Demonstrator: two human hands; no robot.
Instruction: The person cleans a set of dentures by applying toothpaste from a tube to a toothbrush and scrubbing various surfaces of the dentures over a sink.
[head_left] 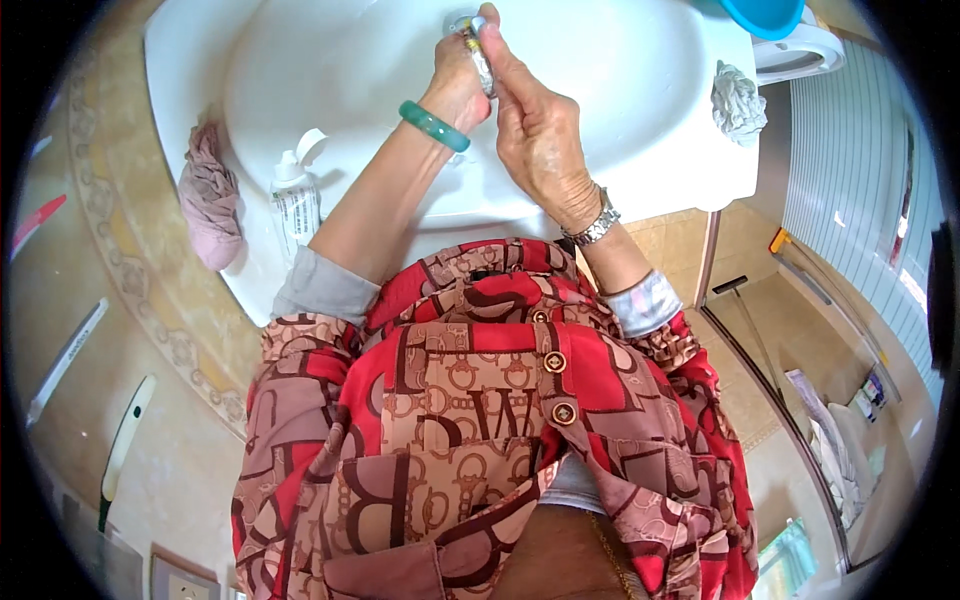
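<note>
Over the white washbasin (310, 75), my two hands meet at the far side of its bowl. My left hand (458, 85), with a green bangle on the wrist, is closed round a small, narrow, whitish thing with yellow and dark marks (481, 68); its kind I cannot make out. From the right, my right hand (542, 135), wearing a metal watch, reaches its fingers to the upper end of that thing and pinches it. On the basin's left rim stands a white bottle (295, 205) with its flip cap raised.
A bunched mauve cloth (210, 200) lies on the basin's left edge, and a crumpled grey-white cloth (738, 103) on its right edge. At the top right a blue basin (768, 15) sits near a white toilet (805, 52). A squeegee (732, 286) leans beyond a metal-edged partition.
</note>
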